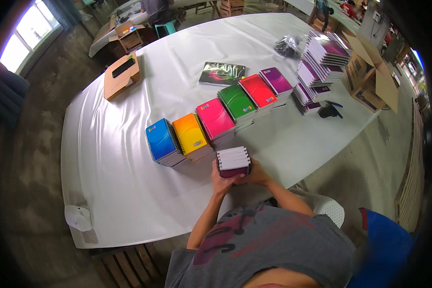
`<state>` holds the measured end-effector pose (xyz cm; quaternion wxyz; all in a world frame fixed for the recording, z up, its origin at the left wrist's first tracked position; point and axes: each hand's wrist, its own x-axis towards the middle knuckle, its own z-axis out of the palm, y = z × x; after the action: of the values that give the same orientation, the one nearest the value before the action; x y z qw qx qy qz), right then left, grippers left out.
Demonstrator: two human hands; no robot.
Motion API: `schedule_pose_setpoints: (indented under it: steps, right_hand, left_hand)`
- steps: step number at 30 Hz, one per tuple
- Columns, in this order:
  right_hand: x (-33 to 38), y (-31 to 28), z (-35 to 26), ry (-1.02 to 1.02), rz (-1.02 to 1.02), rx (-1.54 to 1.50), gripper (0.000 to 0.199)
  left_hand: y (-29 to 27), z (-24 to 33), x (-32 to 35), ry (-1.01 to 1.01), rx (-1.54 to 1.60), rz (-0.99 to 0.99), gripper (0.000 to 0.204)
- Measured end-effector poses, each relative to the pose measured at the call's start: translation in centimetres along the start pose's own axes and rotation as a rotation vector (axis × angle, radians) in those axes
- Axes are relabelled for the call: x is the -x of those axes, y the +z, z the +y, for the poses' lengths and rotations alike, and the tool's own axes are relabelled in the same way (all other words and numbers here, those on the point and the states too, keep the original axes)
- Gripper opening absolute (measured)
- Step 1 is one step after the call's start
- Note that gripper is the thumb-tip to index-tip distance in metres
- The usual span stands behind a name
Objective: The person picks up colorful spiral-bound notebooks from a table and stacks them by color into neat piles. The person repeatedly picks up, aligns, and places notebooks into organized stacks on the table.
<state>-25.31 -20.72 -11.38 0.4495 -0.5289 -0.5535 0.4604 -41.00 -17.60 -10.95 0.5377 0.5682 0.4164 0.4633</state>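
Both hands clasp one small stack of notebooks at the table's near edge: left hand at its left end, right hand at its right. Just beyond it, six coloured notebook piles run toward the far right corner.

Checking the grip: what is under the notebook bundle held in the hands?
Both hands, left hand and right hand, cup the notebook bundle from below. Whether it rests on the white table is hidden.
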Motion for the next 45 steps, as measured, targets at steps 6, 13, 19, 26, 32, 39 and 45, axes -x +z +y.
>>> schedule_pose_setpoints:
  steps: [6, 13, 19, 26, 32, 39, 45]
  right_hand:
    - [-0.1, -1.9, -3.6, 0.473, -0.080, -0.336, 0.059]
    - [-1.1, -2.9, -1.4, 0.552, -0.083, 0.209, 0.056]
    - [-0.3, -4.2, -0.3, 0.353, 0.209, 0.481, 0.061]
    - [1.4, -3.9, 0.7, 0.294, 0.415, 0.177, 0.037]
    - [3.1, -7.4, -1.3, 0.278, 0.614, -0.301, 0.024]
    - [6.9, -12.7, -3.8, 0.081, 0.800, -0.367, 0.024]
    - [7.3, -14.1, -5.1, 0.051, 0.788, -0.462, 0.025]
  left_hand:
    - [-1.1, 1.2, -0.5, -0.285, -0.346, -0.026, 0.071]
    - [-0.8, 0.7, 0.2, -0.372, -0.321, -0.026, 0.050]
    - [-0.8, 1.7, 0.7, -0.257, -0.325, 0.071, 0.034]
    - [-9.1, 4.7, 1.5, -0.277, -0.017, 0.230, 0.032]
    - [-9.5, 9.6, 1.5, -0.215, -0.085, 0.087, 0.025]
    - [-0.3, 13.1, -1.8, 0.235, -0.877, -0.514, 0.030]
    - [6.4, 10.2, -5.7, 0.570, -1.290, -1.083, 0.033]
